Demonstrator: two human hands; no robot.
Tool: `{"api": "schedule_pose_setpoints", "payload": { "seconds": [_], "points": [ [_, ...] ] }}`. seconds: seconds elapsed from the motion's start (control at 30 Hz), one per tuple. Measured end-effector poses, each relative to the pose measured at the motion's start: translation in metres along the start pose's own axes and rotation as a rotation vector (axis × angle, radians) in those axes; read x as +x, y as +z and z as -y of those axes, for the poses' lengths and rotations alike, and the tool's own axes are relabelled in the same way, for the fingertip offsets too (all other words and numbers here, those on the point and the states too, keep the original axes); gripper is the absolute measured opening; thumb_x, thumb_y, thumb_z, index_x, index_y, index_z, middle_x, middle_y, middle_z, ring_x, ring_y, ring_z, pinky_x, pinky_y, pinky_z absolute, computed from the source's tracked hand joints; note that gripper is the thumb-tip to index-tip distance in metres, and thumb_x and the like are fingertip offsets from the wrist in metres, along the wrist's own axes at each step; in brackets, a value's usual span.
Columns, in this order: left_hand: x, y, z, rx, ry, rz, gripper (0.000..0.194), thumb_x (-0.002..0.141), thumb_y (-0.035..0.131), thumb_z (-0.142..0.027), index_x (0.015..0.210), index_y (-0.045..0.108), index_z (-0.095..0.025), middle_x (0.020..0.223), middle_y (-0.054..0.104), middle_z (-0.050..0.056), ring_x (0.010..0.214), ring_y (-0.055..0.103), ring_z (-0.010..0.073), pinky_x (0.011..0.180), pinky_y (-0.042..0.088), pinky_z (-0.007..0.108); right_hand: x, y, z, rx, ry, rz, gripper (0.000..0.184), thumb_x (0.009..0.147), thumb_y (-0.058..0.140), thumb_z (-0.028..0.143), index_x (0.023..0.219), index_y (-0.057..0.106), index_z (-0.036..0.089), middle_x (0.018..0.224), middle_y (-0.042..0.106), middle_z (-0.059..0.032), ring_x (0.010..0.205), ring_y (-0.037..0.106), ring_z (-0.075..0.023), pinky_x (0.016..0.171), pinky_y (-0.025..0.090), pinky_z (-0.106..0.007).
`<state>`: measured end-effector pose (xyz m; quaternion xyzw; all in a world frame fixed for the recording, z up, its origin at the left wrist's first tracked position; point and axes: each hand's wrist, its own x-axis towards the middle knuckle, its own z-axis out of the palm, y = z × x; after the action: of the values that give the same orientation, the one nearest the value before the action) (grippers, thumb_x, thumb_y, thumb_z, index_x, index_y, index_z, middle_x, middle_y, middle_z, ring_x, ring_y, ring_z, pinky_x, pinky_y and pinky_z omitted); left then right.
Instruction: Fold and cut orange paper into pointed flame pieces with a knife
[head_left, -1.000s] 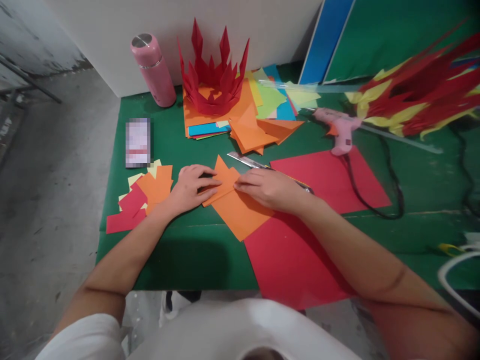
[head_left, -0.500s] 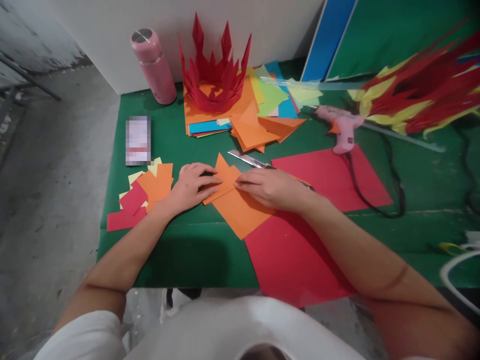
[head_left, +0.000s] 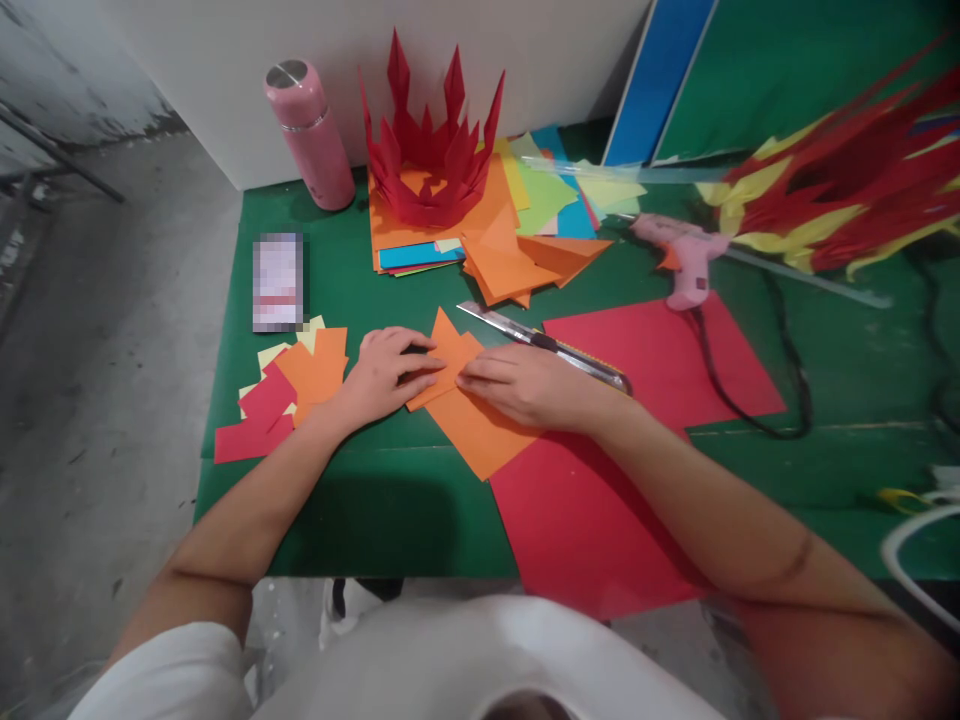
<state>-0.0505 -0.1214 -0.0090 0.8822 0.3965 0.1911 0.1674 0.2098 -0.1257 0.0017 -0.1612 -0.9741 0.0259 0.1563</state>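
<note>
A partly folded sheet of orange paper lies on the green table, its pointed flap upward. On its left side rests my left hand, fingers spread and laid over the paper. My right hand has its fingers pressed together on the paper's fold, close to the left fingertips; its thumb is mostly hidden. Just beyond the right hand lies a utility knife with its blade out. Red paper sheets lie under and beside the orange one, partly covered by my right forearm.
Orange, red and yellow paper pieces lie left. Behind are a pink bottle, a red paper crown and folded orange pieces. A pink glue gun with a black cord and red-yellow paper flames occupy the right.
My right hand has slid slightly left and toward me along the fold, showing more of the utility knife. The left hand has stayed in place.
</note>
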Motion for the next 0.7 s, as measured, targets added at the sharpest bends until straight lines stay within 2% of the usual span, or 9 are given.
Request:
{"api": "schedule_pose_setpoints", "payload": {
  "seconds": [0.43, 0.7],
  "points": [
    [0.000, 0.001, 0.001, 0.001, -0.003, 0.001, 0.019, 0.096, 0.062, -0.035, 0.107, 0.076, -0.030, 0.120, 0.071, 0.006, 0.115, 0.060, 0.0248, 0.099, 0.041, 0.046, 0.017, 0.012, 0.018, 0.058, -0.004, -0.028, 0.030, 0.103, 0.041, 0.017, 0.113, 0.069, 0.011, 0.099, 0.070, -0.0112, 0.087, 0.061, -0.0199, 0.077, 0.046, -0.035],
    [0.000, 0.003, 0.001, -0.003, -0.012, -0.007, 0.019, 0.096, 0.061, -0.033, 0.105, 0.077, -0.030, 0.120, 0.071, 0.006, 0.115, 0.061, 0.0248, 0.101, 0.041, 0.048, 0.028, 0.020, 0.031, 0.130, 0.002, -0.011, 0.029, 0.098, 0.053, 0.018, 0.121, 0.068, 0.012, 0.105, 0.071, -0.0121, 0.097, 0.061, -0.0230, 0.085, 0.047, -0.039]
  ]
}}
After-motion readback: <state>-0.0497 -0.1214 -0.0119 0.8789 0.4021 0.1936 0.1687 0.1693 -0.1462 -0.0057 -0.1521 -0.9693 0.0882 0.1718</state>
